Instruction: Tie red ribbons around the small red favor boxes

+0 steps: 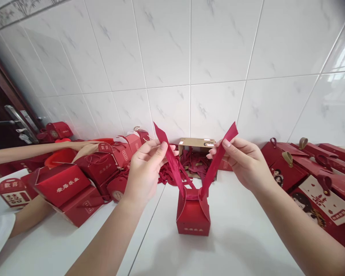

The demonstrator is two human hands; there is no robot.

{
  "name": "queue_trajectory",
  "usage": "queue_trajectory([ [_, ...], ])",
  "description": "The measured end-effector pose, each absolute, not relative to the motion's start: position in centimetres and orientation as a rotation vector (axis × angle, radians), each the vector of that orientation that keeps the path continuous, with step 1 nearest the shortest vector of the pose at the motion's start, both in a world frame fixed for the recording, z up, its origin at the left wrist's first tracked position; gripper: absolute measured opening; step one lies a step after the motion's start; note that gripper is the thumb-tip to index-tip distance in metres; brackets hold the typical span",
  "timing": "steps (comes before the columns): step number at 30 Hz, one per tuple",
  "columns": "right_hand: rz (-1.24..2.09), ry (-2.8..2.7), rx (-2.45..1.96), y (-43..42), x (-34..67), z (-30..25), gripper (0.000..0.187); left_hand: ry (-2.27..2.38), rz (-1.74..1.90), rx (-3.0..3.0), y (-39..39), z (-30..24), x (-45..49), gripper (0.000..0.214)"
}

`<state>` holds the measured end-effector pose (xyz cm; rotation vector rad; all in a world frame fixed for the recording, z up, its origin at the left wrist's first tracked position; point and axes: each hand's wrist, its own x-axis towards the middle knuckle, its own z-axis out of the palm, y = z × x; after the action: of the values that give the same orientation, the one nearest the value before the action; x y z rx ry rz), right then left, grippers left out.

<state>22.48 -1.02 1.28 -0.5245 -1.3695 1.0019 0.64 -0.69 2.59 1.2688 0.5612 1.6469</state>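
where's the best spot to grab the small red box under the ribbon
Probably its lower body: pinch the small red box by its two flat side walls, coming low from the near side. It stands upright on the white tabletop, and its gathered top is filled by the red ribbon that the left hand and right hand hold.

A head-worn camera looks forward and down, close over a white table [241,245], left hand [145,168] and right hand [244,161] mid-frame, tiled wall [218,46] filling the upper half.
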Motion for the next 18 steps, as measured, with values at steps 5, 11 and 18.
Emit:
queue_trajectory([
  [5, 0.955, -1.363, -0.534, -2.0, 22.7, 2.1, 0.018, 0.526, 1.632, 1.319, -1.0, 3.7, 0.8, 0.008],
  [11, 0.927, -1.346, -0.558, -2.5, 22.6, 2.2, 0.015, 0.496, 1.609, 1.330, -1.2, 3.8, 1.1, 0.006],
  [18, 1.032, -1.365, -0.584, -2.2, 21.5, 1.2, 0.013, 0.632, 1.508, 1.473, -1.1, 2.1, 2.2, 0.011],
])
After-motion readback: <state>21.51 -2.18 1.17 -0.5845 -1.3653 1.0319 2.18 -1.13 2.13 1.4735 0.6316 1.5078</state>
